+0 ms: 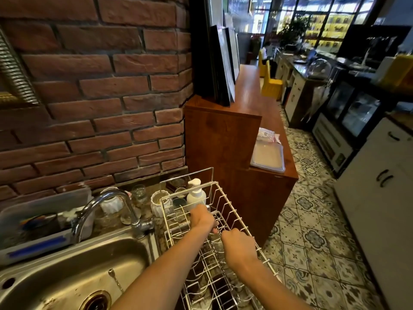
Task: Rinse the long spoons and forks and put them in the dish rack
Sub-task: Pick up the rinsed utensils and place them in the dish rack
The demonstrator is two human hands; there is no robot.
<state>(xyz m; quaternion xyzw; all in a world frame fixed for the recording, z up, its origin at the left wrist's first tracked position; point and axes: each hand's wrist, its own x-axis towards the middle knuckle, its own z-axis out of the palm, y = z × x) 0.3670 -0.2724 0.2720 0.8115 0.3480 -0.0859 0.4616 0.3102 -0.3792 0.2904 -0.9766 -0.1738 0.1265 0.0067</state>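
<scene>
The white wire dish rack (225, 199) stands on the counter to the right of the sink. Both my hands are over it. My left hand (203, 217) reaches into the rack's far half with its back to the camera and its fingers curled down; a small bit of shiny metal, apparently a utensil's end, shows at its knuckles. My right hand (238, 245) is nearer, with fingers curled among the rack wires; what they hold is hidden. One long spoon (115, 279) lies in the steel sink (73, 271) near the drain.
A curved chrome tap (105, 204) rises behind the sink. Glasses, a white ribbed cup (157, 203) and a white pump bottle (195, 194) crowd the rack's far end. A brick wall is behind; a wooden cabinet (223, 142) stands to the right, then a tiled aisle.
</scene>
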